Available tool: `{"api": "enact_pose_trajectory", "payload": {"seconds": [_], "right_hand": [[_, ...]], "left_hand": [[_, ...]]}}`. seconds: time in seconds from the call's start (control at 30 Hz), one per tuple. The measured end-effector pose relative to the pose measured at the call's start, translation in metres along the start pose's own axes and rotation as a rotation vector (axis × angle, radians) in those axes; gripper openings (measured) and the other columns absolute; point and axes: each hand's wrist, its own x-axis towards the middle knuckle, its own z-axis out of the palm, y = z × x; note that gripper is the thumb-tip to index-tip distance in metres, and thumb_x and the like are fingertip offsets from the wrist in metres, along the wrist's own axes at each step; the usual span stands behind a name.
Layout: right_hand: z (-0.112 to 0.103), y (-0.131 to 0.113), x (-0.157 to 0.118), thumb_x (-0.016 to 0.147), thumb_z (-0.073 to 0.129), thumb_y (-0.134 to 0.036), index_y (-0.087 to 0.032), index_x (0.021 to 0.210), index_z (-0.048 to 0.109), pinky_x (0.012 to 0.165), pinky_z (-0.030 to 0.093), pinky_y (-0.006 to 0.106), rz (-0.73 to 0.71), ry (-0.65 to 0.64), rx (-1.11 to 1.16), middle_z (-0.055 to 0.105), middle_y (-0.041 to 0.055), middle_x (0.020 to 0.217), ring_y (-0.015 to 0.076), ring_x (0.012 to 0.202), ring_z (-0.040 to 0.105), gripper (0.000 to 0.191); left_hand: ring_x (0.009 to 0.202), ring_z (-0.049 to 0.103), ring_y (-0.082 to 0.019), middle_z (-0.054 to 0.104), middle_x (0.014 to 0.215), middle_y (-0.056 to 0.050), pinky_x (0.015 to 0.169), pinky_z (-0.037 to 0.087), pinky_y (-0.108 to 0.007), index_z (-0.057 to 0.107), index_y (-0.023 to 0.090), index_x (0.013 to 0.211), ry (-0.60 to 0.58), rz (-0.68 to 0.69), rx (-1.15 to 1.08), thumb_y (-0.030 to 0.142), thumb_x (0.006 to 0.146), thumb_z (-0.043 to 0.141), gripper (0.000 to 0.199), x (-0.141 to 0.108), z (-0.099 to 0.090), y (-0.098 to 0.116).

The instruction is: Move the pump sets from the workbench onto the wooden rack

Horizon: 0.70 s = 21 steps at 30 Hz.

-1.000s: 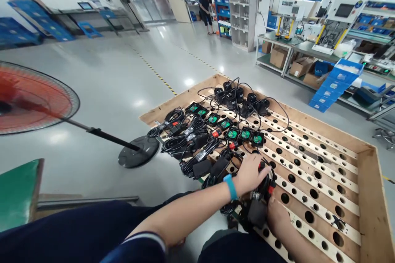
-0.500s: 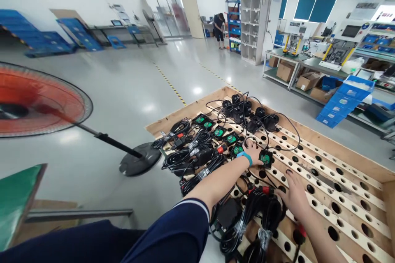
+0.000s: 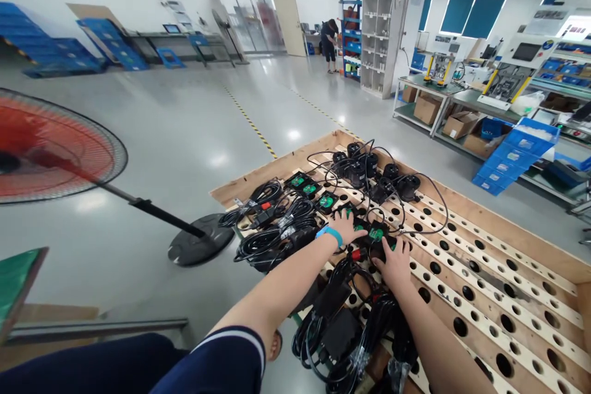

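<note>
Black boxes with green circuit boards lie in a row on the perforated wooden slats. My left hand, with a blue band at the wrist, rests over the boxes in mid-row, its fingers spread. Between my hands a box with a green board shows, near my left thumb. My right hand reaches to the near end of the row with fingers apart, partly covering another box there. Bundled black cables with red connectors lie in front of the row; my forearms hide some of them.
The wooden crate's side borders the slats. Black round motor-like parts with loose cables stand at its far corner. A fan on a stand is at left. Blue bins stack by benches at right. A person stands at the back.
My left hand has moved left along the row, off the box at its near end. My right hand has come forward and left from the cable connectors to the boxes.
</note>
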Motion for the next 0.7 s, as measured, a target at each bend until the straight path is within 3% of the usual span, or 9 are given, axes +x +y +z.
{"api": "enact_pose_trajectory", "payload": {"seconds": [0.1, 0.2, 0.3, 0.4, 0.47, 0.6, 0.7], "right_hand": [[-0.006, -0.011, 0.001, 0.083, 0.076, -0.052, -0.030, 0.145, 0.055, 0.109, 0.032, 0.049, 0.038, -0.005, -0.014, 0.037, 0.0186, 0.145, 0.0432, 0.132, 0.035, 0.069], [-0.011, -0.008, 0.005, 0.082, 0.077, -0.052, -0.029, 0.139, 0.061, 0.105, 0.036, 0.048, 0.016, 0.004, -0.010, 0.042, 0.0195, 0.139, 0.0416, 0.126, 0.040, 0.064], [-0.014, 0.003, 0.006, 0.082, 0.075, -0.055, -0.029, 0.145, 0.054, 0.104, 0.037, 0.048, -0.058, -0.009, 0.032, 0.041, 0.0197, 0.141, 0.0405, 0.126, 0.040, 0.071], [-0.015, 0.010, 0.004, 0.074, 0.082, -0.051, -0.021, 0.147, 0.051, 0.103, 0.038, 0.046, -0.075, -0.007, 0.048, 0.044, 0.0207, 0.137, 0.0388, 0.122, 0.043, 0.085], [-0.014, 0.011, 0.001, 0.070, 0.084, -0.046, -0.015, 0.146, 0.051, 0.104, 0.038, 0.044, -0.069, 0.021, 0.056, 0.048, 0.0198, 0.131, 0.0372, 0.118, 0.045, 0.088], [-0.009, 0.011, 0.000, 0.071, 0.082, -0.049, -0.013, 0.144, 0.051, 0.105, 0.039, 0.044, -0.050, 0.008, 0.093, 0.050, 0.0185, 0.130, 0.0365, 0.119, 0.046, 0.087], [-0.007, 0.012, 0.001, 0.071, 0.081, -0.055, -0.015, 0.144, 0.051, 0.101, 0.041, 0.045, -0.082, -0.055, 0.128, 0.054, 0.0172, 0.128, 0.0365, 0.117, 0.049, 0.088]], "left_hand": [[0.148, 0.020, -0.052, 0.014, 0.164, -0.031, 0.118, 0.020, -0.062, 0.021, 0.000, 0.158, 0.009, 0.004, 0.038, 0.094, 0.073, 0.037, 0.128, -0.006, 0.008, 0.002], [0.147, 0.022, -0.054, 0.017, 0.162, -0.035, 0.116, 0.020, -0.065, 0.022, -0.001, 0.158, 0.019, -0.022, 0.066, 0.092, 0.071, 0.045, 0.129, -0.016, 0.010, 0.011], [0.146, 0.024, -0.053, 0.021, 0.163, -0.031, 0.115, 0.018, -0.068, 0.025, 0.009, 0.159, 0.151, 0.034, 0.057, 0.082, 0.079, 0.050, 0.112, -0.024, 0.009, 0.028], [0.152, 0.018, -0.044, 0.014, 0.169, -0.019, 0.119, 0.019, -0.063, 0.027, 0.021, 0.160, 0.249, 0.318, 0.038, 0.061, 0.089, 0.054, 0.085, -0.026, 0.010, 0.049], [0.154, 0.015, -0.038, 0.016, 0.169, -0.013, 0.120, 0.020, -0.062, 0.031, 0.025, 0.158, 0.221, 0.454, 0.039, 0.047, 0.092, 0.054, 0.074, -0.024, 0.014, 0.062], [0.150, 0.029, -0.038, 0.038, 0.160, -0.017, 0.118, 0.023, -0.064, 0.042, 0.020, 0.152, 0.152, 0.437, 0.040, 0.043, 0.093, 0.050, 0.064, -0.023, 0.022, 0.077], [0.149, 0.030, -0.040, 0.042, 0.155, -0.024, 0.120, 0.022, -0.061, 0.047, 0.011, 0.147, 0.159, 0.392, 0.043, 0.044, 0.093, 0.049, 0.064, -0.027, 0.023, 0.080]]}}
